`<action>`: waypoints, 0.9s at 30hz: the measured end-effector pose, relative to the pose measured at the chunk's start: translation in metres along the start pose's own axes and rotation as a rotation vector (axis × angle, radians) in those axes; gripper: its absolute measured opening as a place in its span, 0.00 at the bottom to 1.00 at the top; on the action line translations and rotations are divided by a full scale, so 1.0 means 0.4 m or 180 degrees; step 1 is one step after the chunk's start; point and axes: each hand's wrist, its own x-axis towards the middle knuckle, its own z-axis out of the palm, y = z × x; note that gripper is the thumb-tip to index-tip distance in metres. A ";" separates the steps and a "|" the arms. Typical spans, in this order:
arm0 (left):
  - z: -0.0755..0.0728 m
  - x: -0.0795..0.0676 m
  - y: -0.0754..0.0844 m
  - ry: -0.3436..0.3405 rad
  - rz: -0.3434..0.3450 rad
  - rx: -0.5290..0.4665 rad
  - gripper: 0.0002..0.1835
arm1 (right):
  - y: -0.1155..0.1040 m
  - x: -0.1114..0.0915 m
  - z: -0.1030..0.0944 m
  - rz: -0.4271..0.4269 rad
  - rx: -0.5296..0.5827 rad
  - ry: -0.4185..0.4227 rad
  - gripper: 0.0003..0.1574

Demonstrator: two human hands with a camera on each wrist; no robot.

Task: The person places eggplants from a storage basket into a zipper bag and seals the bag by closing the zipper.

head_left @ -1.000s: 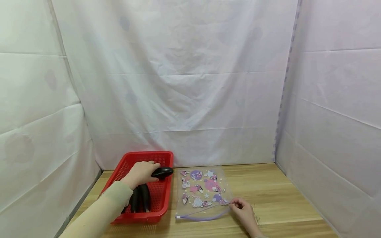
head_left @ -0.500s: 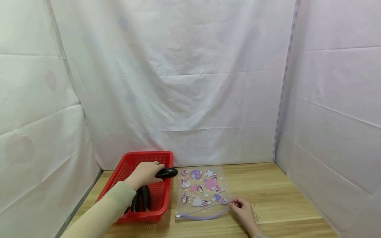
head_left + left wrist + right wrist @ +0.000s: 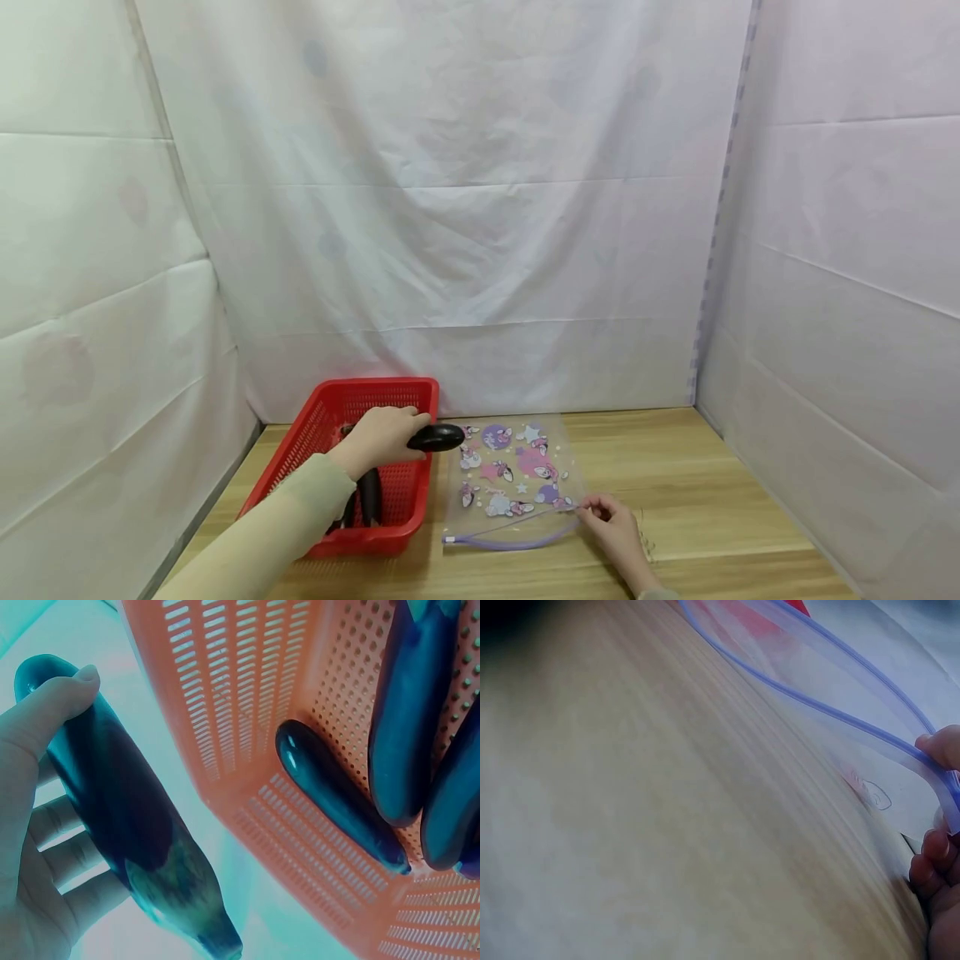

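My left hand [image 3: 384, 437] grips a dark eggplant [image 3: 439, 437], held over the right rim of the red plastic basket [image 3: 429, 483]. In the left wrist view the thumb lies across one end of this eggplant and the fingers wrap its far side, while the stem end points away. Flat on the table lies a clear zipper bag [image 3: 510, 490] with pink and purple cartoon prints. Its purple-edged mouth, toward me, gapes apart. My right hand [image 3: 611, 527] pinches the bag's mouth at the right corner between thumb and fingers. A white slider [image 3: 450, 540] sits at the left end of the mouth.
Several more eggplants [image 3: 412, 720] lie inside the basket, partly hidden by my left arm in the head view. The wooden table [image 3: 697, 483] extends right of the bag. White cloth [image 3: 465, 250] hangs behind and on both sides.
My left hand has carried the eggplant rightward, from above the basket's inside to beyond its right rim, near the bag's left edge. The right hand keeps its pinch on the bag.
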 end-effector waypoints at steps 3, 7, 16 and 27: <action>0.006 0.004 0.005 0.0042 0.0074 0.0068 0.20 | 0.002 0.002 -0.001 -0.0002 -0.0005 0.0007 0.06; 0.011 0.009 0.016 0.0017 0.0125 0.0077 0.19 | 0.006 0.001 -0.002 -0.0033 0.0013 0.0023 0.06; 0.009 0.006 0.047 -0.0096 0.0149 0.0046 0.23 | 0.008 -0.002 0.003 -0.0221 -0.0006 0.0107 0.06; 0.014 0.001 0.091 0.0041 0.0422 0.0151 0.23 | 0.003 -0.006 0.003 -0.0181 0.0037 0.0068 0.06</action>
